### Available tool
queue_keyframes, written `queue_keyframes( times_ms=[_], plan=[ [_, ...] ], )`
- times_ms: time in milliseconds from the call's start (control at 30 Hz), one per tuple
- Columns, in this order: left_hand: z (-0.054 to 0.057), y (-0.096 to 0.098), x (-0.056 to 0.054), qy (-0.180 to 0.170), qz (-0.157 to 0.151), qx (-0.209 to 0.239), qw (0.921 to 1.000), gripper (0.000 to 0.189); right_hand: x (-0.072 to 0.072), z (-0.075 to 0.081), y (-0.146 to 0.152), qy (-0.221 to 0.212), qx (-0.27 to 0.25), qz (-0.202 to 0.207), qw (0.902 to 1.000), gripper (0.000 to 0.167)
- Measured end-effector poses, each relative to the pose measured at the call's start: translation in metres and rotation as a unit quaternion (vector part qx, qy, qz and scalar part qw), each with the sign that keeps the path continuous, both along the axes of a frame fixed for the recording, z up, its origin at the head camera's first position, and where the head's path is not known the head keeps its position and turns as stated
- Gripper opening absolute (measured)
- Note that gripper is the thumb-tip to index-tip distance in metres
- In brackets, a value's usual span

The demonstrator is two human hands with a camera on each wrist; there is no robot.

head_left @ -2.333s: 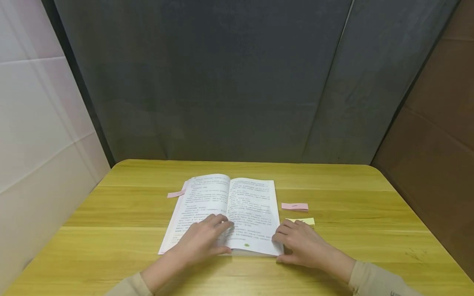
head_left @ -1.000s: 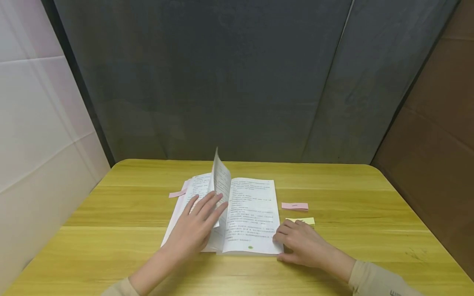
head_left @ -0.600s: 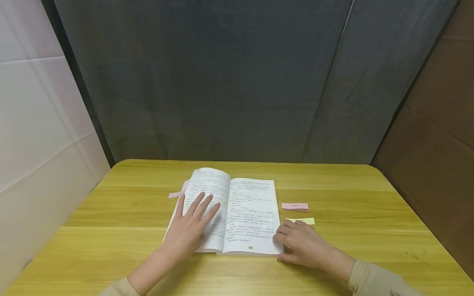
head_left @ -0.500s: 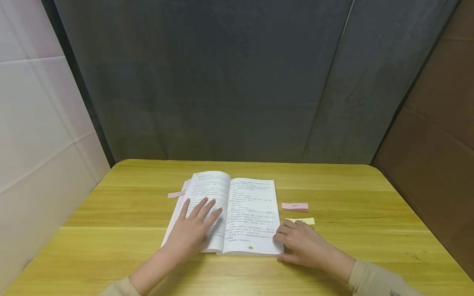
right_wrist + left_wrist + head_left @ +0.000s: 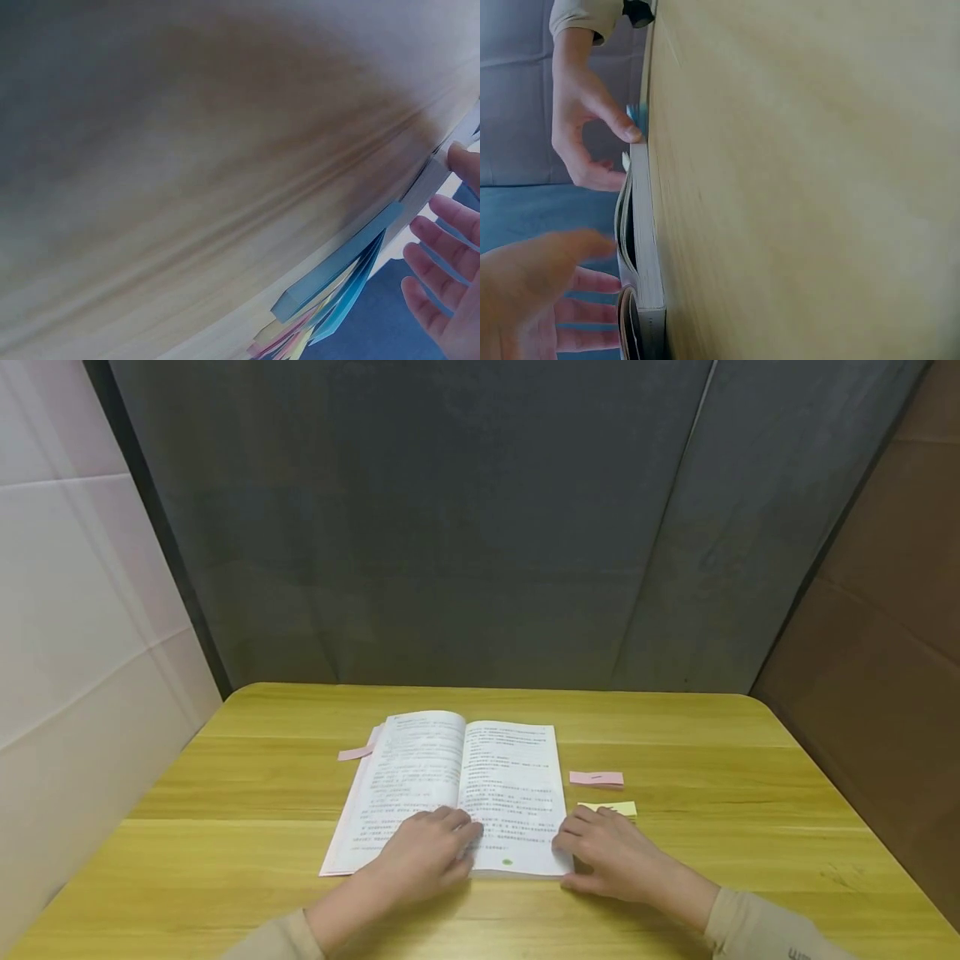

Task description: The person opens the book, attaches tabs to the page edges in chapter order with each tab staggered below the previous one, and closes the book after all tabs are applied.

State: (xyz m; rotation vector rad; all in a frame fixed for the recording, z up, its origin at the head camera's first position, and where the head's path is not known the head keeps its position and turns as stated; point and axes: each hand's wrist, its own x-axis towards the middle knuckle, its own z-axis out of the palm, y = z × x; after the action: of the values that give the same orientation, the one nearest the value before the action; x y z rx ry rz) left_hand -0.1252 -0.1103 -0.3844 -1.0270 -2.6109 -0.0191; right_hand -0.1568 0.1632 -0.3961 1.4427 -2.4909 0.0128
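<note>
An open book (image 5: 510,785) with printed pages lies on the table in the head view. My left hand (image 5: 431,852) is over its lower middle, near the gutter. In the left wrist view its fingers (image 5: 589,310) reach out flat to the raised pages, with the blurred thumb apart from them. My right hand (image 5: 615,856) holds the lower right corner, thumb at the book's edge and fingertips on the page. The right wrist view shows that thumb (image 5: 461,161) against the book edge. A pink paper tab (image 5: 356,753) sticks out on the left side.
Right of the book lie a pink sticky-note strip (image 5: 596,779) and a yellow one (image 5: 617,808), partly behind my right hand. A blue pad (image 5: 337,262) with fanned coloured strips shows in the right wrist view. Grey panel (image 5: 450,527) stands behind the yellow wooden table (image 5: 247,777).
A page stood up under my left hand and was laid to the left and smoothed. My left hand then moved right and down to the gutter. The right hand stayed put.
</note>
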Motion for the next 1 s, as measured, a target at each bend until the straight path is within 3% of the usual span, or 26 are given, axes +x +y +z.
queue_keyframes(
  times_ms=[167,500,1000],
  plan=[
    [0.002,0.005,-0.001,-0.015,0.013,-0.011,0.9997,0.045,0.000,0.000,0.000,-0.003,0.003,-0.002,1.0000,0.035],
    [0.004,0.003,-0.004,-0.047,0.036,0.000,0.9982,0.052,0.000,0.000,0.002,-0.003,-0.002,-0.002,1.0000,0.035],
    [0.003,-0.011,-0.005,-0.045,0.022,0.043,0.9978,0.061,0.002,0.001,0.002,-0.010,-0.005,-0.002,0.9999,0.038]
  ],
)
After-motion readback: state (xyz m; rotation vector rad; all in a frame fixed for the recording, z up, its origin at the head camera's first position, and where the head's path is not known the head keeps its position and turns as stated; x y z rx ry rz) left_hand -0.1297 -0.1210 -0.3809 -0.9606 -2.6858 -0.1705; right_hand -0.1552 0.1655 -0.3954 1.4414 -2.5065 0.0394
